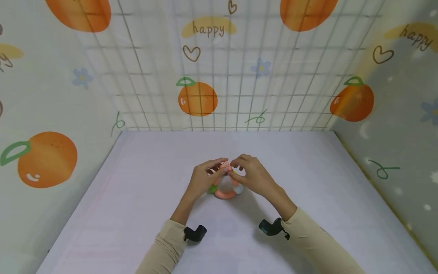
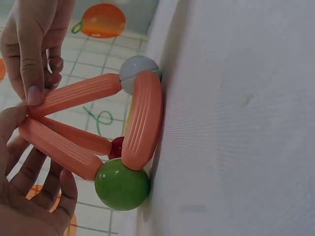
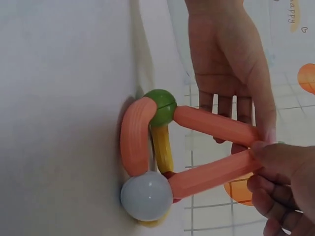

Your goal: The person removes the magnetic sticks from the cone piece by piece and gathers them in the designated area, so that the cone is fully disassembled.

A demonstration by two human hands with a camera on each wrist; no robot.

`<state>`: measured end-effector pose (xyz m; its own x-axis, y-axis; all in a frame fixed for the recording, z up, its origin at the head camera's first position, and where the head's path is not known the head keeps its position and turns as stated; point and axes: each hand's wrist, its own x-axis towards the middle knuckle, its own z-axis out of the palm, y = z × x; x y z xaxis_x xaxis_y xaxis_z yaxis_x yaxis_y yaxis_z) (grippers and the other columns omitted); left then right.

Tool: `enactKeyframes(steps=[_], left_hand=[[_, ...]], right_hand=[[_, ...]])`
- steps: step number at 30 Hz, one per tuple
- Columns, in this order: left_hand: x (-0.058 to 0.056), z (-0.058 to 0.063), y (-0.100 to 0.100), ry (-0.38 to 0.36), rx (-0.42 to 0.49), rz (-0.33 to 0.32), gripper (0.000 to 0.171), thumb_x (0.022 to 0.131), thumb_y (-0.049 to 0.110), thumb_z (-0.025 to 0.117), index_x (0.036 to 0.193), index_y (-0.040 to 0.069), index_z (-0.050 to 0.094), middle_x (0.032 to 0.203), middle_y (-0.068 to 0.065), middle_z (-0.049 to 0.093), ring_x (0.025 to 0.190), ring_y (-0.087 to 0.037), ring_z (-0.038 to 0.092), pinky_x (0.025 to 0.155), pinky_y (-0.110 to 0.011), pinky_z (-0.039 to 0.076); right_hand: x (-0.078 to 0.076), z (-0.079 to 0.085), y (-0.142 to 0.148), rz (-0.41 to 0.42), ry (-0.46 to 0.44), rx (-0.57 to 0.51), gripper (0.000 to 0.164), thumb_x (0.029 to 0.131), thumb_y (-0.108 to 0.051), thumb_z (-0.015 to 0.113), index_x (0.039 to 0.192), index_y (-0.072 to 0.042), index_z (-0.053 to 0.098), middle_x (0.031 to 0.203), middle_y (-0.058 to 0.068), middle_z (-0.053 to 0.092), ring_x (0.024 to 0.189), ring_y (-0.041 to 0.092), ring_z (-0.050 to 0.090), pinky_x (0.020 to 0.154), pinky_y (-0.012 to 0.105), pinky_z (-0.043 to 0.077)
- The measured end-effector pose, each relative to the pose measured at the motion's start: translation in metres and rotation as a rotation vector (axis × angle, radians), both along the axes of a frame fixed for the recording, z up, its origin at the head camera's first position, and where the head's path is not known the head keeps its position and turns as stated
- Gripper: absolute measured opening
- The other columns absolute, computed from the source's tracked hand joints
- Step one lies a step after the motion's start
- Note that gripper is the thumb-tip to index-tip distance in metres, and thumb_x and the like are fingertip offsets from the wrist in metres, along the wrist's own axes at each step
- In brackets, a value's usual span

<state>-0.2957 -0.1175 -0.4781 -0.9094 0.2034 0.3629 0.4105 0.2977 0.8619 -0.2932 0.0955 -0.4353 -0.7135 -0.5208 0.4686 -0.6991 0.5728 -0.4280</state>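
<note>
A small pyramid of salmon rods and coloured balls stands on the table, with a curved salmon rod [image 1: 224, 195] along its near side. That rod joins a green ball [image 2: 122, 184] and a light grey ball [image 3: 147, 196]; a red ball [image 2: 116, 147] sits behind. Straight rods lean inward from the balls and meet at the top. My left hand [image 1: 202, 179] pinches the upper end of the salmon rod [image 2: 61, 152] rising from the green ball. My right hand [image 1: 254, 176] pinches the top of the salmon rod [image 3: 214, 173] above the grey ball. Fingertips cover the meeting point.
A pale table [image 1: 137, 213] lies under the toy. Fabric walls printed with oranges surround it on the left, back and right, with a wire grid [image 1: 232, 87] showing at the back. Black wrist cameras [image 1: 195, 233] sit at both sleeves. A yellow rod [image 3: 163, 147] forms part of the toy's base.
</note>
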Motion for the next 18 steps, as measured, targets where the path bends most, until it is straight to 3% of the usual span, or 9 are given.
enactKeyframes(steps=[5, 13, 18], left_hand=[[0.002, 0.001, 0.001, -0.003, 0.015, 0.003, 0.033, 0.093, 0.035, 0.073, 0.123, 0.023, 0.073, 0.095, 0.005, 0.071, 0.085, -0.017, 0.065, 0.074, -0.034, 0.051], [-0.001, 0.001, 0.004, -0.002, -0.019, 0.024, 0.03, 0.093, 0.037, 0.073, 0.121, 0.026, 0.074, 0.095, 0.009, 0.071, 0.086, -0.012, 0.064, 0.076, -0.033, 0.053], [0.0, -0.001, 0.004, -0.006, -0.014, 0.021, 0.031, 0.092, 0.037, 0.074, 0.121, 0.028, 0.074, 0.095, 0.01, 0.071, 0.085, -0.012, 0.064, 0.077, -0.034, 0.052]], right_hand=[[-0.001, -0.001, -0.002, 0.02, 0.004, -0.012, 0.013, 0.088, -0.014, 0.08, 0.097, -0.006, 0.074, 0.092, 0.005, 0.068, 0.08, 0.026, 0.064, 0.07, 0.035, 0.052], [0.01, -0.003, 0.019, -0.061, -0.029, -0.077, 0.011, 0.089, -0.019, 0.078, 0.095, -0.012, 0.072, 0.093, 0.0, 0.065, 0.08, 0.02, 0.06, 0.068, 0.038, 0.051], [0.016, -0.009, 0.031, -0.054, -0.004, -0.126, 0.015, 0.088, -0.017, 0.08, 0.099, -0.012, 0.072, 0.093, 0.002, 0.065, 0.079, 0.023, 0.06, 0.068, 0.042, 0.053]])
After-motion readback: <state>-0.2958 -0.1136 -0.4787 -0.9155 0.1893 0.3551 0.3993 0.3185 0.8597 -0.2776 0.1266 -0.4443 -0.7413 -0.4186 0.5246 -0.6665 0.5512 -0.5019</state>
